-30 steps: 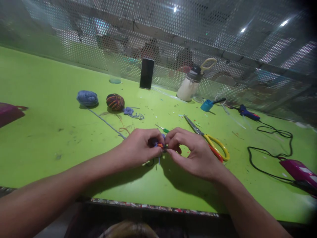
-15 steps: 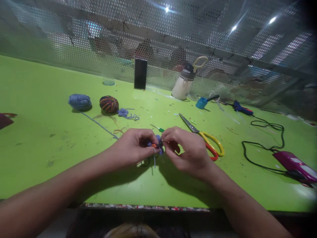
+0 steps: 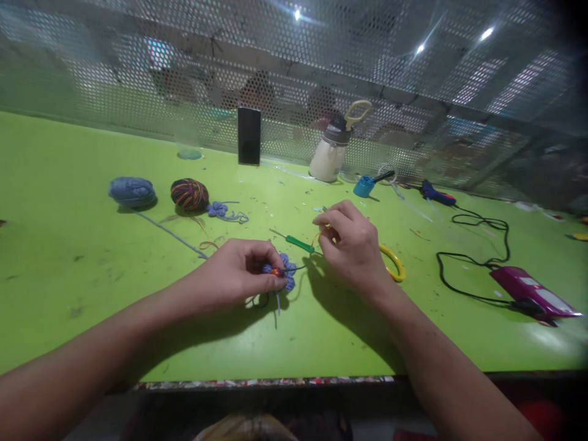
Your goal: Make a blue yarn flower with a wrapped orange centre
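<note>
My left hand (image 3: pixel 245 269) pinches a blue crocheted flower (image 3: pixel 288 272) with an orange and dark centre, just above the green table. From the flower a thin dark and orange yarn strand (image 3: pixel 297 267) runs right and up to my right hand (image 3: pixel 349 242), whose thumb and fingers are closed on it. A crochet hook with a green handle (image 3: pixel 297 243) lies on the table between the hands, left of the right fingers. Behind my right hand, scissors show mostly by one yellow handle (image 3: pixel 394 264); their blades are hidden. Loose yarn ends hang under the flower.
Further left lie a blue yarn skein (image 3: pixel 133 192), a multicoloured yarn ball (image 3: pixel 190 194) and a second blue flower (image 3: pixel 217 209). A phone (image 3: pixel 248 136), a bottle (image 3: pixel 329 153) and a blue pot (image 3: pixel 364 186) stand behind. On the right are a glue gun (image 3: pixel 438 195) and a corded magenta device (image 3: pixel 528 291).
My right hand has moved up and away from the flower, drawing the yarn strand out. More of the flower and hook shows, and the scissors are more covered. The view has shifted slightly.
</note>
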Action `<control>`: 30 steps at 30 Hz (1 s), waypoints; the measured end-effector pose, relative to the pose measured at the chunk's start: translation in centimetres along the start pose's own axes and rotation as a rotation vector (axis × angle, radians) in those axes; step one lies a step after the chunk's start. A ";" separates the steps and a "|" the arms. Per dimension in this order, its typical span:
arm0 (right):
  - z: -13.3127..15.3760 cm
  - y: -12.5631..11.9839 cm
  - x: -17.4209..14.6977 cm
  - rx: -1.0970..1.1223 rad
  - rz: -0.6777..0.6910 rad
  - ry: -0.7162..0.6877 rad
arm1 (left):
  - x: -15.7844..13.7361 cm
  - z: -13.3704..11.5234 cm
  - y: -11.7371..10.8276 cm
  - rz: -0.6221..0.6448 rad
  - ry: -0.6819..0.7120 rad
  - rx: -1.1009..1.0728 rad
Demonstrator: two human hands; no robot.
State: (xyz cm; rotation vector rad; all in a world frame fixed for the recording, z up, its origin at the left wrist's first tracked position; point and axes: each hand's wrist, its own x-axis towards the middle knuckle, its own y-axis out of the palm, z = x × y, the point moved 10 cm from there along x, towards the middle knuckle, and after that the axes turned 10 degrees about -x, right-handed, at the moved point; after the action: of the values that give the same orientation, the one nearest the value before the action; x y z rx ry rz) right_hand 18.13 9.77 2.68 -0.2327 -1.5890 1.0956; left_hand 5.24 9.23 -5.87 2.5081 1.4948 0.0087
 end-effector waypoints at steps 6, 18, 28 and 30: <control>-3.8 4.2 -0.5 -0.007 0.478 0.139 | -0.2 0.0 -0.2 0.010 -0.027 -0.064; -1.8 8.2 0.4 -0.089 0.630 0.140 | 0.1 -0.8 -1.8 0.020 0.012 -0.098; -0.9 10.2 0.1 -0.136 0.746 0.103 | -0.3 -0.8 -1.1 0.077 0.025 -0.148; -1.2 9.1 0.1 -0.078 0.697 0.114 | -0.5 -1.3 -0.8 0.095 0.049 -0.134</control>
State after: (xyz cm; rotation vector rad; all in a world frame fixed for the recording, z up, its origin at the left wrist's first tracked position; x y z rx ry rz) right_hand 15.56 15.47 -4.03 -0.9362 -1.4787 1.5093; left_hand 4.15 9.41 -4.67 2.4855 1.3434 0.1810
